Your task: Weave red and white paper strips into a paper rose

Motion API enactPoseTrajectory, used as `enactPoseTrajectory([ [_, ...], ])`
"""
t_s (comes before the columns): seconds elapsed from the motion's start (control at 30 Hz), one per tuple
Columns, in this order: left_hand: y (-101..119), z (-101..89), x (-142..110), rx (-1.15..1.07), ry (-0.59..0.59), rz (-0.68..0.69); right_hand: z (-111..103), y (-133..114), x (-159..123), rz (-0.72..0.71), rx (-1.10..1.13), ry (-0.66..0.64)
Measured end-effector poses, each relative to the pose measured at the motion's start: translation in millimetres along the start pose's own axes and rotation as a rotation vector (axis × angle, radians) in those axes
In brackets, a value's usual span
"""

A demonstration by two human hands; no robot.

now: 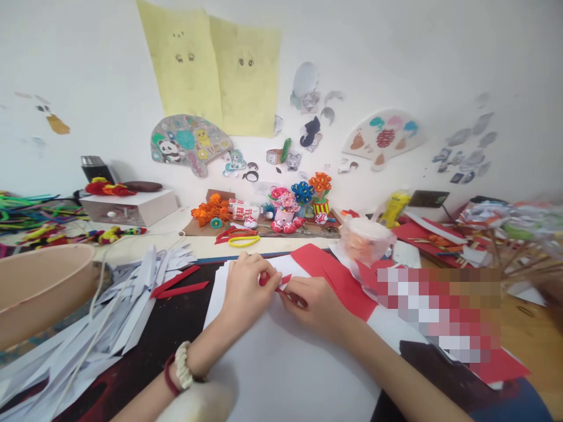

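Note:
Over a stack of white paper sheets (303,369), my hands meet with their fingertips close together. My left hand (248,290) pinches a small red paper strip (287,280), its thumb and forefinger closed on it. From the other side my right hand (316,302) grips the same strip, fingers curled in. Part of the strip is covered by the fingers, so its full shape is hidden. Just beyond my right hand lies a larger piece of red paper (347,287). Two loose red paper strips (182,288) rest on the dark mat to the left of my left hand.
A pile of white paper strips (127,316) and a beige tub (44,287) stand at left. Pipe-cleaner flowers (302,192) and a yellow ring (244,241) sit at the back. A plastic-wrapped cup (367,234) and more red paper (497,363) are at right.

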State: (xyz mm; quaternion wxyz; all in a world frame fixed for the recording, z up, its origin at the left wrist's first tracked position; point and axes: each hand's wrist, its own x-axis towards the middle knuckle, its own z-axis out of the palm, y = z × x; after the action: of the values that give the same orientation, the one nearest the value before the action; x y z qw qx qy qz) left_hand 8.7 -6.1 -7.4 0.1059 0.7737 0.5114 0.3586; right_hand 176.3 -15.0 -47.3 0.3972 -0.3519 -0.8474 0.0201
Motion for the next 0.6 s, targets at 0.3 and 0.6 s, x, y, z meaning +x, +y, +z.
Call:
enactPoseTrajectory([
  [0.3, -19.7, -20.3, 4.4, 0.018, -0.315, 0.357, -6.5, 14.8, 3.7, 0.271, -0.103, -0.042],
  [0.6, -27.3, -9.3, 1.3, 0.225, -0.177, 0.504, -10.0, 19.3, 1.8, 0.163, -0.261, 0.125],
])
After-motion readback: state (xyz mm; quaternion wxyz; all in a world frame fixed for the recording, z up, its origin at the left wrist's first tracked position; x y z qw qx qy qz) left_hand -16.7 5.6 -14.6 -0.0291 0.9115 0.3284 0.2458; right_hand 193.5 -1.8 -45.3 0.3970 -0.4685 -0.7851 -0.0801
